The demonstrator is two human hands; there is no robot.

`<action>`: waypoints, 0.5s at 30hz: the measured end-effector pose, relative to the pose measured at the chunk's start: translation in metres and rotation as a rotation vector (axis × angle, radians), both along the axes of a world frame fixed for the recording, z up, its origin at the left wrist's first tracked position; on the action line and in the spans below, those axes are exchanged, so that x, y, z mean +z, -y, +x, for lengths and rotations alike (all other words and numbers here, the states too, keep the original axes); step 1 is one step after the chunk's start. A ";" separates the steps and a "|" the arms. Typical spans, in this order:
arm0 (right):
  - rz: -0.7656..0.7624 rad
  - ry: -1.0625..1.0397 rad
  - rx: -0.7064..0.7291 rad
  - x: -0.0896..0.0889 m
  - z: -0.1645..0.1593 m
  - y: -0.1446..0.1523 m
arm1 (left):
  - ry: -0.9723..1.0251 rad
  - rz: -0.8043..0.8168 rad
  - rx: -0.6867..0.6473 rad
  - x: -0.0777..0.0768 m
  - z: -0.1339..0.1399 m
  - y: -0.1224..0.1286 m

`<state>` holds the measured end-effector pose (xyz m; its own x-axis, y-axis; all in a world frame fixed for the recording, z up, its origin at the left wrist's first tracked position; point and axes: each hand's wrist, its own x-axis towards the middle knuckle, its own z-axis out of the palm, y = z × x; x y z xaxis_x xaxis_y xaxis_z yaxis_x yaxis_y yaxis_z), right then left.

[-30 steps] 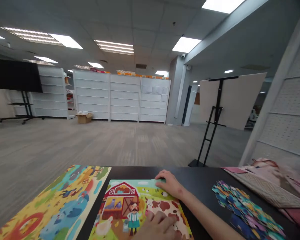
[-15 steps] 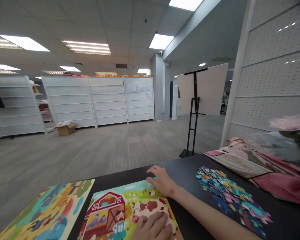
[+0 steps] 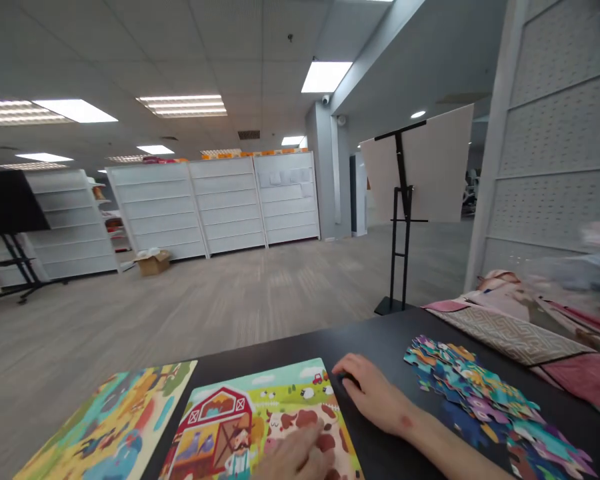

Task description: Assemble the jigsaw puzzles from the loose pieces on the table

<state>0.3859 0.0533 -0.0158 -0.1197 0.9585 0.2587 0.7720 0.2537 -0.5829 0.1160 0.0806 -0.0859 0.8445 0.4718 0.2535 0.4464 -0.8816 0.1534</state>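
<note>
A farm picture board (image 3: pixel 275 380), with a red barn, a farmer and a cow, lies flat on the black table (image 3: pixel 300 343). My left hand (image 3: pixel 300 457) rests over its cow, fingers laid out and somewhat blurred, with nothing seen in them. Beside the board's upper right corner is my right hand (image 3: pixel 373 393), low over the tabletop. Its fingers bend loosely, thumb apart from them, and dark table shows in the gap. Several loose jigsaw pieces (image 3: pixel 475 387) form a colourful heap to the right of my right forearm.
Another picture board (image 3: pixel 115 420) lies at the left. Pink and patterned fabric (image 3: pixel 520 330) sits at the table's right side, near a perforated panel (image 3: pixel 555 140). Beyond the table stand a black easel (image 3: pixel 399 267), white shelving (image 3: pixel 230 207), a cardboard box (image 3: pixel 153 265) and a dark screen (image 3: pixel 10 203).
My right hand has moved right, off the board's upper right corner, its fingers now more bent. My left hand stays over the cow. The camera view has shifted slightly left.
</note>
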 end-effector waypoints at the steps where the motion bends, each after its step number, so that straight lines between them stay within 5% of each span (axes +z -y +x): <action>1: -0.023 0.011 0.038 0.002 0.000 0.002 | -0.034 -0.060 0.017 0.010 -0.009 -0.007; 3: -0.089 0.039 0.126 0.006 -0.003 0.009 | -0.069 -0.161 0.121 0.030 -0.032 -0.021; 7: -0.255 0.117 0.282 0.013 -0.013 0.023 | -0.060 -0.298 0.588 0.051 -0.070 -0.040; 12: -0.289 0.195 0.363 0.017 -0.026 0.023 | -0.006 -0.296 0.634 0.047 -0.077 -0.050; 15: -0.240 0.231 0.332 0.021 -0.028 0.022 | 0.090 -0.230 0.658 0.056 -0.089 -0.060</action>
<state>0.3584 0.0310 0.0052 -0.4583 0.8881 -0.0348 0.7881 0.3880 -0.4779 0.0268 0.1410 -0.0295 0.3452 0.9278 0.1413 0.8531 -0.3729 0.3649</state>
